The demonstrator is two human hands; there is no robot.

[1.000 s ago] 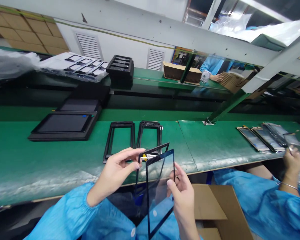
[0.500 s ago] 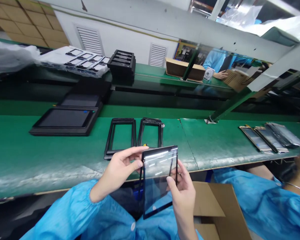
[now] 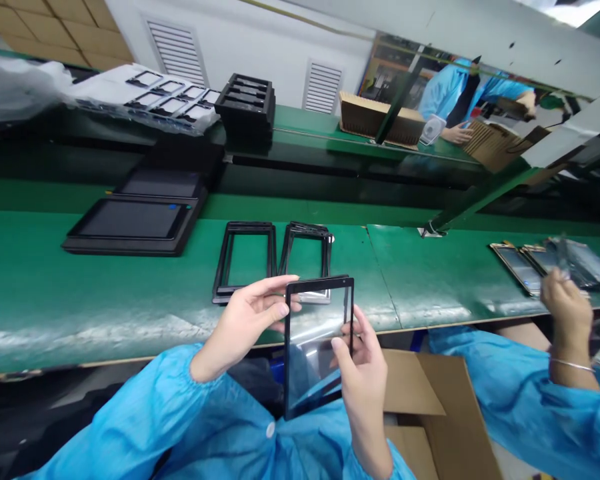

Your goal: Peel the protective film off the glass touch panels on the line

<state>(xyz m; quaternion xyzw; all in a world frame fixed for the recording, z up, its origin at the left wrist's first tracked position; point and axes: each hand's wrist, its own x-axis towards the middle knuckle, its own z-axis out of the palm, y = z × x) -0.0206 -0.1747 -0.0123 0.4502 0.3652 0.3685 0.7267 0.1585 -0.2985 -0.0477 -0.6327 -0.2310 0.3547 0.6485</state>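
Between my two hands is a glass touch panel [image 3: 311,357], see-through with a black border, held upright over my lap at the bench's front edge. My left hand [image 3: 247,317] pinches its upper left edge between thumb and fingers. On the other side, my right hand [image 3: 364,370] grips the right edge, thumb on the front face and fingers behind the glass. Just beyond the panel lie two stacks of black rectangular frames, a left stack [image 3: 221,263] and a right stack [image 3: 327,257] partly covered by the panel's top.
Black trays with dark screens [image 3: 127,219] rest at the left of the green bench [image 3: 405,267]. A co-worker's hand [image 3: 567,310] reaches to screen panels [image 3: 515,267] at right. Below is an open cardboard box [image 3: 460,400]. A black tray stack [image 3: 247,103] stands on the shelf.
The panel has turned slightly, so its reflections have shifted, while both hands keep hold of it. The co-worker's hand at right has moved up to the screen panels. My view has shifted a little.
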